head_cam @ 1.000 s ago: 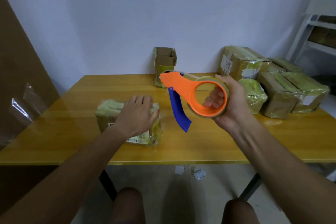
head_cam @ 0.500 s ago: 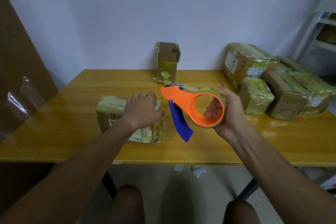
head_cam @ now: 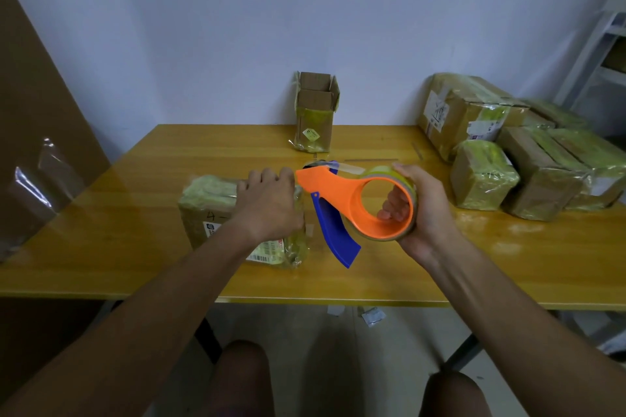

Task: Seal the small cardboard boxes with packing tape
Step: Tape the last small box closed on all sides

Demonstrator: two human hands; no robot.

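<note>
- Left hand (head_cam: 267, 206) lies on top of the small box (head_cam: 216, 210) near the front of the table (head_cam: 101, 230), fingers bent over its far right edge and pressing it down.
- Right hand (head_cam: 423, 210) holds the tape dispenser (head_cam: 342, 189) by its roll: fingers pass through the orange ring, thumb over the outside of the tape.
- Dispenser's orange nose sits just beside the left fingertips, at the right end of the box; I cannot tell whether it touches the box. A short strip of clear tape shows along its top edge, and the blue blade guard hangs below.
- Box is already wrapped in yellowish tape over much of its surface, with a printed label on the near side.
- Step in hand, as I judge it: starting a fresh strip at the box's right end.
- Next move calls for sticking the loose tape end on the box, then drawing the dispenser along while the left hand keeps the box from sliding.
- Farther off, an open box (head_cam: 316, 112) stands by the wall and a group of taped boxes (head_cam: 508, 145) fills the right side.
</note>
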